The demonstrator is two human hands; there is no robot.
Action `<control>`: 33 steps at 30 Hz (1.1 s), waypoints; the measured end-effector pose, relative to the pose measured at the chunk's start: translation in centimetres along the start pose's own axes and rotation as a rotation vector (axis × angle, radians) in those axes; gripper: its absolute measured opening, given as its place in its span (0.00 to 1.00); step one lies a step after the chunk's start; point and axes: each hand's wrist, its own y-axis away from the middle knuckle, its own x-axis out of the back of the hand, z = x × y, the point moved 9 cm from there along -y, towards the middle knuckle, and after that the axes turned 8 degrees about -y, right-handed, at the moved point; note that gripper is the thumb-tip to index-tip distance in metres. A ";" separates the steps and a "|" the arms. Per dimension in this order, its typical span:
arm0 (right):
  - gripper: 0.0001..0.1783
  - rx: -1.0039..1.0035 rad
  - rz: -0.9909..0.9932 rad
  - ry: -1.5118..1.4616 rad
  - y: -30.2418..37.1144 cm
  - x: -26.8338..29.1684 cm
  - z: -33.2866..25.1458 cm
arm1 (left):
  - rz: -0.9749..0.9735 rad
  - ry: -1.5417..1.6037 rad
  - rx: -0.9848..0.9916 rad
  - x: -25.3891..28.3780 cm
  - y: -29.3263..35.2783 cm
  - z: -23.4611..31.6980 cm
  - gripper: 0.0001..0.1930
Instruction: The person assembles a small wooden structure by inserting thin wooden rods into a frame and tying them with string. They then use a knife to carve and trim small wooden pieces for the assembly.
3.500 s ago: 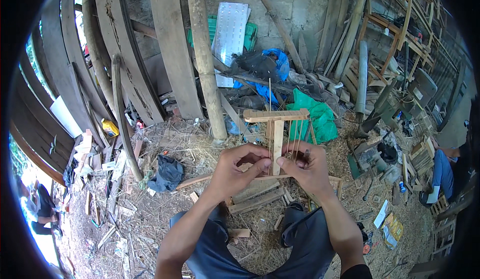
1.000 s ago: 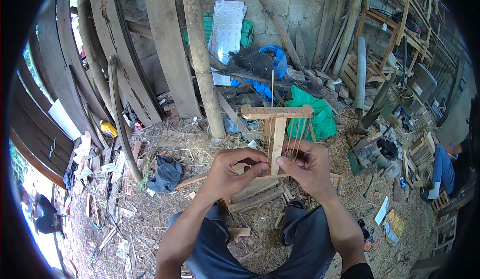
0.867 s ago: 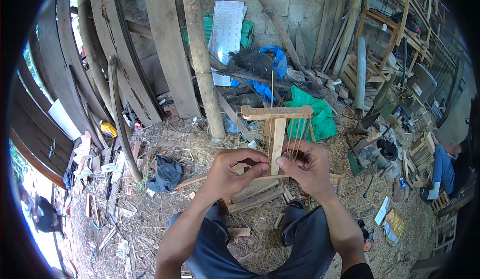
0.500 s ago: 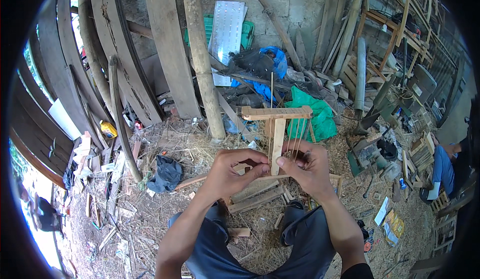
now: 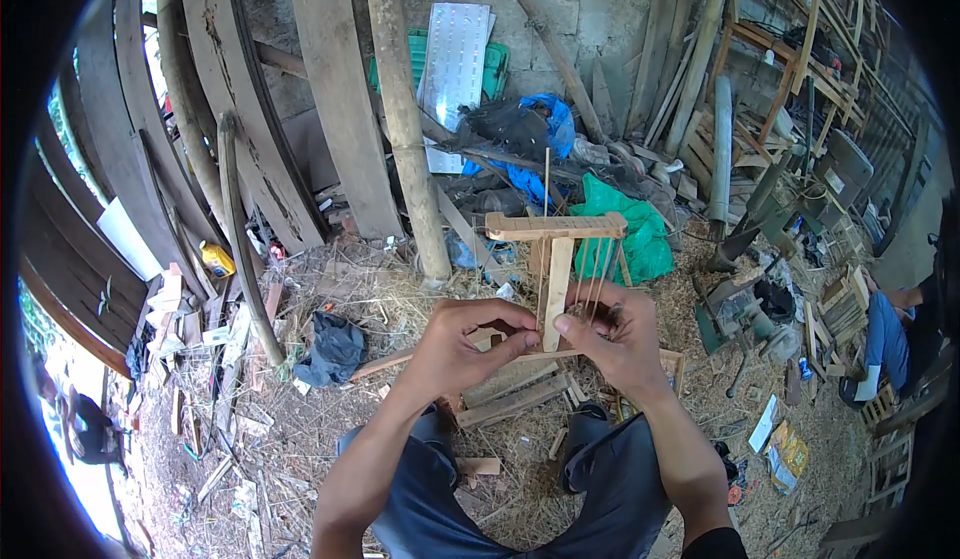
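Observation:
Above my knees, a small wooden frame (image 5: pixel 562 279) stands between my two hands, with a notched top bar and a pale upright strip. Several thin sticks (image 5: pixel 603 259) run down from the bar's right side. One long thin stick (image 5: pixel 547 184) passes by the bar and pokes up well above it. Thumb and fingertips of my left hand (image 5: pixel 472 344) pinch low on the frame's left, where that stick comes down; the exact contact is small. My right hand (image 5: pixel 615 339) grips the upright strip, thumb on its near face, other fingers partly hidden behind.
Wood scraps (image 5: pixel 515 399) and shavings cover the ground by my feet. A black plastic bag (image 5: pixel 335 347) lies to the left, a green sack (image 5: pixel 620 229) beyond the frame. A wooden pole (image 5: pixel 405 139) and planks (image 5: pixel 340 89) lean ahead. Another person's leg (image 5: pixel 885 339) shows far right.
The wooden frame and the long thin stick have shifted very slightly to the right. Both hands keep practically the same hold.

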 end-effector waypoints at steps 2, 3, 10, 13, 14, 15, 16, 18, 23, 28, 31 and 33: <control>0.11 -0.004 0.012 -0.007 0.0 0.0 0.0 | 0.017 -0.017 -0.007 0.1 0.0 0.1 0.06; 0.11 -0.008 0.025 -0.014 0.0 0.1 0.0 | 0.017 -0.017 -0.007 0.1 0.0 0.2 0.06; 0.13 -0.025 0.032 0.006 -0.1 0.1 0.3 | -0.022 -0.026 0.023 -0.2 -0.1 -0.3 0.06; 0.13 -0.038 0.043 0.027 -0.2 0.3 0.7 | -0.063 0.007 0.079 -0.6 -0.1 -0.9 0.06; 0.13 -0.058 0.048 0.025 -0.3 0.4 1.1 | -0.091 0.022 0.111 -0.9 -0.1 -1.3 0.06; 0.13 -0.077 0.051 0.018 -0.4 0.4 1.5 | -0.089 0.018 0.111 -0.8 0.0 -1.4 0.06; 0.13 -0.074 0.049 0.015 -0.4 0.2 1.6 | -0.088 0.033 0.133 -0.8 0.1 -1.7 0.05; 0.14 -0.094 0.046 -0.062 -0.5 0.0 2.0 | -0.085 0.049 0.149 -0.9 0.2 -1.8 0.05; 0.16 -0.123 0.040 -0.096 -0.7 0.2 2.5 | 0.018 0.173 0.257 -1.1 0.4 -3.3 0.05; 0.17 -0.145 0.033 -0.115 -0.7 0.0 2.7 | 0.013 0.174 0.244 -1.0 0.5 -3.5 0.05; 0.12 -0.187 0.023 -0.090 -0.6 -0.1 2.8 | 0.010 0.164 0.243 -1.0 0.5 -3.4 0.05; 0.11 -0.170 0.023 -0.098 -0.7 -0.1 2.8 | 0.009 0.164 0.243 -0.9 0.5 -3.4 0.05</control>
